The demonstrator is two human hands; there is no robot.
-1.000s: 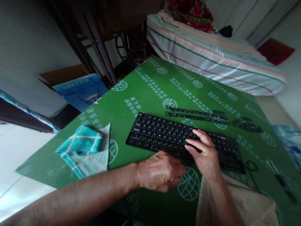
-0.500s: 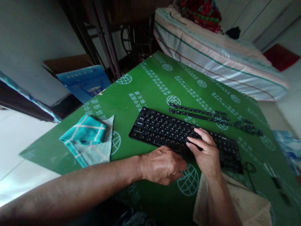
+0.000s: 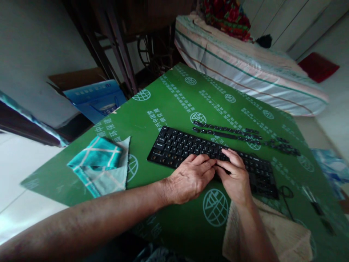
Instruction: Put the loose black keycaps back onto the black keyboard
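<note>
A black keyboard (image 3: 185,143) lies slantwise on the green table (image 3: 163,109); its lower rows at the left show bare key sockets. My left hand (image 3: 191,178) is over its front edge, fingers bent and held together. Those fingertips meet the thumb and forefinger of my right hand (image 3: 234,178) above the lower middle keys. My right hand's other fingers rest on the keys. Whatever is pinched there is too small or hidden to make out. Behind the keyboard, loose black keycaps lie in two rows (image 3: 226,133), with a heap of keycaps (image 3: 283,145) to the right.
A folded teal checked cloth (image 3: 98,156) lies at the left. By my right forearm is a beige cloth (image 3: 286,233). A cable (image 3: 286,196) and slim tools (image 3: 313,202) lie at the right. Beyond the table stand a bed (image 3: 245,69) and a blue box (image 3: 95,98).
My left hand has moved up from the table in front onto the keyboard, its fingertips now at my right hand's. My right hand stays in nearly the same place. The view has shifted slightly.
</note>
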